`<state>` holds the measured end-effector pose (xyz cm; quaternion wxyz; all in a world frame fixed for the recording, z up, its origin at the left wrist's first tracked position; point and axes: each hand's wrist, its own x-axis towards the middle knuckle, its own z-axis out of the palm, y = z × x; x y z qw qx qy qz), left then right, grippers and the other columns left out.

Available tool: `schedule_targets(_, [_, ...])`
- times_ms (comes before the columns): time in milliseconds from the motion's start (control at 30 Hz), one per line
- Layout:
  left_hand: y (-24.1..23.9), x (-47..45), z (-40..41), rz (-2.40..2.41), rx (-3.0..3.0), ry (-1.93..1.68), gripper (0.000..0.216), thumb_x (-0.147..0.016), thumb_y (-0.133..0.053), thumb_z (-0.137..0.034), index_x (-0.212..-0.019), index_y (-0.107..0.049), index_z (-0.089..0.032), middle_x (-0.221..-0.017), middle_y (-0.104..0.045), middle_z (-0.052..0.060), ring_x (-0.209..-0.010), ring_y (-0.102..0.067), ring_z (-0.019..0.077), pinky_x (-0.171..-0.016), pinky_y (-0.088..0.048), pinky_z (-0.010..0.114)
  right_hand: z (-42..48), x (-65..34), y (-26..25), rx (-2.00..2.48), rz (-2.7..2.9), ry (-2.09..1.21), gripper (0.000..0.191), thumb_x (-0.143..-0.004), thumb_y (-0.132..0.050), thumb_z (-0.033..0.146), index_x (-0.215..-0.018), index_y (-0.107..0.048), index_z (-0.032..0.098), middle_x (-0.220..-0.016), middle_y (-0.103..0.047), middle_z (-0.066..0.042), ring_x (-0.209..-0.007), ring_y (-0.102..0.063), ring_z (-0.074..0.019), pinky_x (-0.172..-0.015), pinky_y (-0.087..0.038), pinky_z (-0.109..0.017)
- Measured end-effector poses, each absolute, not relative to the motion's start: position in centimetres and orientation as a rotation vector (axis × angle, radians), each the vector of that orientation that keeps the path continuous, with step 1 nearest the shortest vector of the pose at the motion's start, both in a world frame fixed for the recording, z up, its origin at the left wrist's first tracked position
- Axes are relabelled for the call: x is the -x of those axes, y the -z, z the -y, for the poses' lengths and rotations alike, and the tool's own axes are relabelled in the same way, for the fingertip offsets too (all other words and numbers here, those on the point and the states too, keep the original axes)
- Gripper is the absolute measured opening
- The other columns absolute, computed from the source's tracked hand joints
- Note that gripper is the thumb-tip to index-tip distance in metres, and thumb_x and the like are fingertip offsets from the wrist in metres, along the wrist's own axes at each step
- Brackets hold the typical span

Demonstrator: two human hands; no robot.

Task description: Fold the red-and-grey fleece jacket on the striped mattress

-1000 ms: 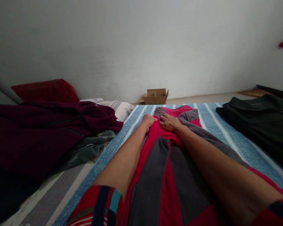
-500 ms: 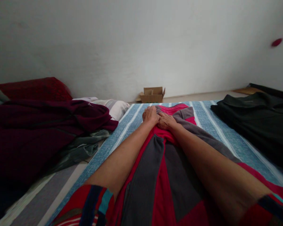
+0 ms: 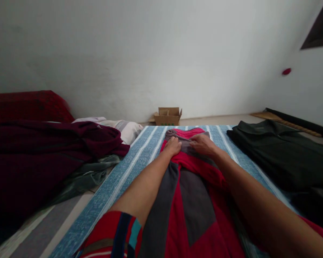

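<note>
A red and grey garment (image 3: pixel 193 193) lies lengthwise on a blue and white striped cloth (image 3: pixel 140 157), running away from me. Both my arms stretch out over it. My left hand (image 3: pixel 173 146) rests with curled fingers on the garment's far part, at its left side. Just to the right, my right hand (image 3: pixel 203 144) pinches a grey fold of the same garment. The two hands are a short gap apart.
A heap of dark maroon clothing (image 3: pixel 43 154) with a grey-green piece fills the left. A white pillow (image 3: pixel 126 129) lies behind it. A black garment (image 3: pixel 280 150) lies flat on the right. A small cardboard box (image 3: pixel 168 116) stands by the white wall.
My hands were pressed together near the garment's far end; they have since parted, and the right hand has taken up a grey fold. The garment's right grey part is now folded inward. The view shifted right.
</note>
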<state>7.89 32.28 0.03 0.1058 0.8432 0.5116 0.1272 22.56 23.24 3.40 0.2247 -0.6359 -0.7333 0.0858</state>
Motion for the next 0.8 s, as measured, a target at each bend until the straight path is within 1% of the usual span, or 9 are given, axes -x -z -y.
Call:
schedule_targets(33, [-0.2,-8.0,-32.1,-1.503,-2.505,-0.356,0.027,-0.085,-0.041,-0.025,-0.100,-0.059,-0.011,-0.118,-0.055,0.016,-0.111,-0.051,0.0253,-0.095,-0.036,0.035,-21.6,-23.5,-3.6,1.840,1.984,-0.233,0.030,-0.082,-0.041,0.028,-0.077,-0.067,0.013,-0.072,-0.066,-0.010,-0.067,-0.059,-0.0194,-0.059,-0.039,-0.026])
schedule_targets(100, [-0.6,-8.3,-31.8,-1.490,-2.545,-0.318,0.028,-0.084,-0.041,-0.025,-0.098,-0.060,-0.010,-0.119,-0.054,0.019,-0.112,-0.050,0.0268,-0.096,-0.035,0.036,-18.2,-25.3,-3.5,1.991,1.909,-0.243,0.031,-0.082,-0.042,0.033,-0.087,-0.067,0.015,-0.081,-0.067,-0.011,-0.074,-0.061,-0.0219,-0.060,-0.039,-0.027])
schedule_targets(200, [-0.9,-8.9,-31.2,-1.432,-2.610,-0.256,0.028,-0.085,-0.038,-0.022,-0.097,-0.061,-0.011,-0.113,-0.059,0.017,-0.110,-0.053,0.0241,-0.096,-0.036,0.032,-14.0,-27.4,-2.8,2.253,1.750,-0.389,0.039,-0.081,-0.045,0.046,-0.098,-0.065,0.017,-0.093,-0.067,-0.013,-0.087,-0.061,-0.0247,-0.064,-0.039,-0.028])
schedule_targets(267, [-0.6,-9.3,-30.7,-1.395,-2.641,-0.209,0.031,-0.087,-0.035,-0.024,-0.102,-0.060,-0.012,-0.113,-0.060,0.014,-0.109,-0.054,0.0219,-0.095,-0.037,0.031,-12.1,-28.4,-2.3,2.302,1.695,-0.518,0.045,-0.080,-0.043,0.054,-0.093,-0.066,0.017,-0.090,-0.067,-0.013,-0.084,-0.061,-0.0241,-0.063,-0.039,-0.028])
schedule_targets(333, [-0.1,-9.6,-30.2,-1.393,-2.657,-0.172,0.036,-0.089,-0.032,-0.028,-0.111,-0.056,-0.013,-0.121,-0.057,0.013,-0.113,-0.052,0.0210,-0.096,-0.037,0.031,-10.6,-29.0,-1.9,2.275,1.680,-0.635,0.048,-0.080,-0.042,0.059,-0.082,-0.067,0.017,-0.081,-0.067,-0.011,-0.075,-0.062,-0.0218,-0.058,-0.037,-0.027])
schedule_targets(400, [0.5,-9.7,-29.8,-1.407,-2.667,-0.142,0.040,-0.091,-0.028,-0.031,-0.119,-0.051,-0.014,-0.130,-0.051,0.012,-0.119,-0.047,0.0203,-0.098,-0.035,0.032,-9.5,-29.4,-1.8,2.236,1.675,-0.710,0.048,-0.077,-0.046,0.060,-0.072,-0.065,0.017,-0.073,-0.066,-0.008,-0.067,-0.060,-0.0192,-0.053,-0.035,-0.025])
schedule_targets(467, [0.8,-9.7,-29.6,-1.417,-2.676,-0.110,0.041,-0.092,-0.024,-0.032,-0.122,-0.048,-0.016,-0.134,-0.047,0.011,-0.124,-0.042,0.0195,-0.101,-0.032,0.033,-8.4,-29.7,-1.9,2.209,1.646,-0.734,0.043,-0.074,-0.052,0.057,-0.071,-0.065,0.016,-0.071,-0.066,-0.007,-0.065,-0.059,-0.0176,-0.050,-0.032,-0.024])
schedule_targets(633, [0.6,-9.6,-29.8,-1.386,-2.704,-0.029,0.042,-0.093,-0.024,-0.032,-0.126,-0.047,-0.019,-0.140,-0.040,0.009,-0.131,-0.033,0.0198,-0.104,-0.029,0.036,-5.2,-30.8,-2.4,2.152,1.571,-0.779,0.034,-0.073,-0.056,0.048,-0.080,-0.065,0.016,-0.074,-0.066,-0.006,-0.068,-0.060,-0.0188,-0.053,-0.035,-0.024])
schedule_targets(800, [0.6,-9.6,-30.2,-1.365,-2.719,0.016,0.041,-0.093,-0.025,-0.030,-0.127,-0.047,-0.023,-0.143,-0.037,0.007,-0.132,-0.030,0.0198,-0.104,-0.028,0.039,-1.0,-31.5,-2.3,2.198,1.440,-0.762,0.042,-0.067,-0.062,0.051,-0.095,-0.062,0.019,-0.086,-0.068,-0.008,-0.073,-0.062,-0.0210,-0.058,-0.039,-0.026])
